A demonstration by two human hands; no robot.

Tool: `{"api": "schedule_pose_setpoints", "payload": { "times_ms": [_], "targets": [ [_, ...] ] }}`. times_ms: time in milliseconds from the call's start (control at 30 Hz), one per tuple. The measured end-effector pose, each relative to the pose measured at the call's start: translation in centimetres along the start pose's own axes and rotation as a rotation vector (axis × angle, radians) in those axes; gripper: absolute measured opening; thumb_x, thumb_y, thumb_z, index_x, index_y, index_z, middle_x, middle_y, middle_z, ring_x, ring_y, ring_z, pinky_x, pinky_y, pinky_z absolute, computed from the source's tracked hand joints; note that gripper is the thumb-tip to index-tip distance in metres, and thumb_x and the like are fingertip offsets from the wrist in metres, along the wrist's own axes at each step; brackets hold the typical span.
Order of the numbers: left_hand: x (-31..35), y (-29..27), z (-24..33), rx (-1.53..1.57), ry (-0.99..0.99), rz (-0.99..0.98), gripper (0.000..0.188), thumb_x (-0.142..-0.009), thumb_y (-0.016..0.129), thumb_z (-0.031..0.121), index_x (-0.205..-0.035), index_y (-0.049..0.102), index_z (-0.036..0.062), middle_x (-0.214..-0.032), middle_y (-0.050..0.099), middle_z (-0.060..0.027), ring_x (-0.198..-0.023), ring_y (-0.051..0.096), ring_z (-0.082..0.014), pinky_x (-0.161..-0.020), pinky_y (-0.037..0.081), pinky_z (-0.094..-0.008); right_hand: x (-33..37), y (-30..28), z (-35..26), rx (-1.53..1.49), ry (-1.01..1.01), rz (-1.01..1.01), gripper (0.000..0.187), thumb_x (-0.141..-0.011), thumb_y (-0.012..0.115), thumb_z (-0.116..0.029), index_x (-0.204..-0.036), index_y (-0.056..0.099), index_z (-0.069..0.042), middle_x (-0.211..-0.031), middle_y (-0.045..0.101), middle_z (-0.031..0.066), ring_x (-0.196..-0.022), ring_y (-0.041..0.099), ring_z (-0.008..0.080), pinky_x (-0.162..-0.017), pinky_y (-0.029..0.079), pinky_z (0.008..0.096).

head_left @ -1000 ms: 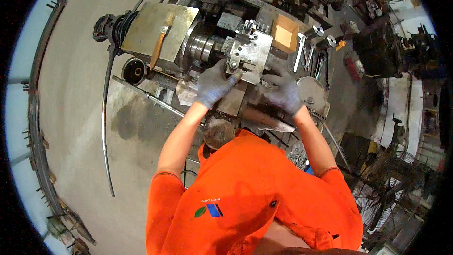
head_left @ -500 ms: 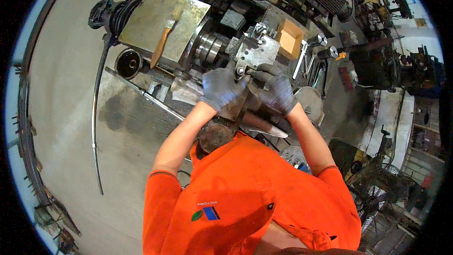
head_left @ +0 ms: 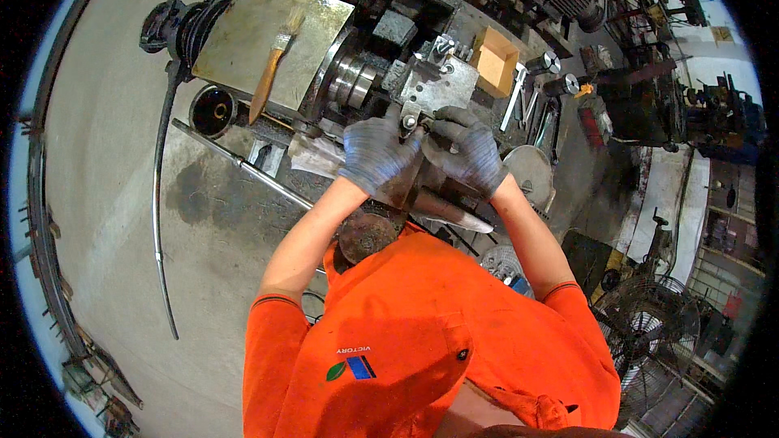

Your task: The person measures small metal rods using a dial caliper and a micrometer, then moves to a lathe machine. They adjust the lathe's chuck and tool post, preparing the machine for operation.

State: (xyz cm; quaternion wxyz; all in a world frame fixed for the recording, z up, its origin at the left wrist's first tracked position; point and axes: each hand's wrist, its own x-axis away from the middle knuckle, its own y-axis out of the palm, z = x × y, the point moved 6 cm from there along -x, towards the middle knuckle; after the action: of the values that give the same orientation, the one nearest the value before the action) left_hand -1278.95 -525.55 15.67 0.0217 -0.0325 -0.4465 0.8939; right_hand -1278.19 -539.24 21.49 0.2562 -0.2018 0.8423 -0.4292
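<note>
Grey concrete floor (head_left: 105, 186) spreads left of the steel block (head_left: 440, 88), darkly stained, and a fan (head_left: 645, 332) stands well to the block's right. A brush (head_left: 267, 83) lies on the metal housing (head_left: 231, 53), left of the block. Containers now: just right of the block, an open cardboard box (head_left: 492, 63), tan inside showing! And here's the bolt (head_left: 409, 122), at the block's near corner, my left hand (head_left: 375, 151) and right hand (head_left: 466, 152) closing round it, fingers bent; whether they grip, I can't tell.
</note>
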Motion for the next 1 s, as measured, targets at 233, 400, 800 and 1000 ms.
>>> {"api": "schedule_pose_setpoints", "payload": {
  "times_ms": [233, 400, 800, 1000],
  "targets": [
    [0.0, -0.3, 0.2, 0.018, 0.002, -0.012, 0.049, -0.077, 0.056, 0.048, -0.107, 0.056, 0.0084, -0.062, 0.060, -0.0139, -0.056, 0.059, -0.0329, -0.051, 0.044, -0.0441, -0.1, 0.1, 0.0, -0.014, 0.027, -0.024, 0.023, -0.067, 0.070, -0.014, -0.085, 0.065, -0.001, -0.091, 0.060, 0.0163, -0.079, 0.059, 0.0317, -0.071, 0.049, 0.0364],
    [0.5, -1.6, -0.2, 0.211, -0.019, -0.118, 0.054, -0.078, 0.057, 0.047, -0.107, 0.055, 0.0007, -0.078, 0.064, -0.0177, -0.076, 0.063, -0.0342, -0.067, 0.049, -0.0419, 0.0, -0.4, 0.2, 0.023, -0.021, -0.029, 0.026, -0.068, 0.070, -0.017, -0.088, 0.065, 0.000, -0.089, 0.061, 0.0149, -0.077, 0.060, 0.0302, -0.071, 0.048, 0.0357],
    [1.3, 0.2, -3.9, 0.584, -0.015, -0.114, 0.042, -0.080, 0.056, 0.025, -0.111, 0.056, -0.0019, -0.102, 0.062, -0.0207, -0.092, 0.061, -0.0311, -0.082, 0.046, -0.0360, -8.9, 5.5, 7.9, -0.083, 0.159, -0.578, 0.037, -0.074, 0.066, -0.029, -0.100, 0.060, -0.003, -0.065, 0.057, 0.0067, -0.060, 0.052, 0.0144, -0.051, 0.041, 0.0274],
    [3.3, -1.1, -5.0, 0.484, -0.047, -0.087, 0.041, -0.079, 0.056, 0.028, -0.109, 0.058, -0.0001, -0.099, 0.061, -0.0221, -0.091, 0.060, -0.0350, -0.081, 0.046, -0.0398, -10.1, 5.6, 6.6, -0.397, 0.392, -0.515, 0.039, -0.078, 0.064, -0.040, -0.076, 0.063, -0.001, -0.061, 0.053, 0.0027, -0.054, 0.045, 0.0110, -0.048, 0.036, 0.0277]
  ]
}}
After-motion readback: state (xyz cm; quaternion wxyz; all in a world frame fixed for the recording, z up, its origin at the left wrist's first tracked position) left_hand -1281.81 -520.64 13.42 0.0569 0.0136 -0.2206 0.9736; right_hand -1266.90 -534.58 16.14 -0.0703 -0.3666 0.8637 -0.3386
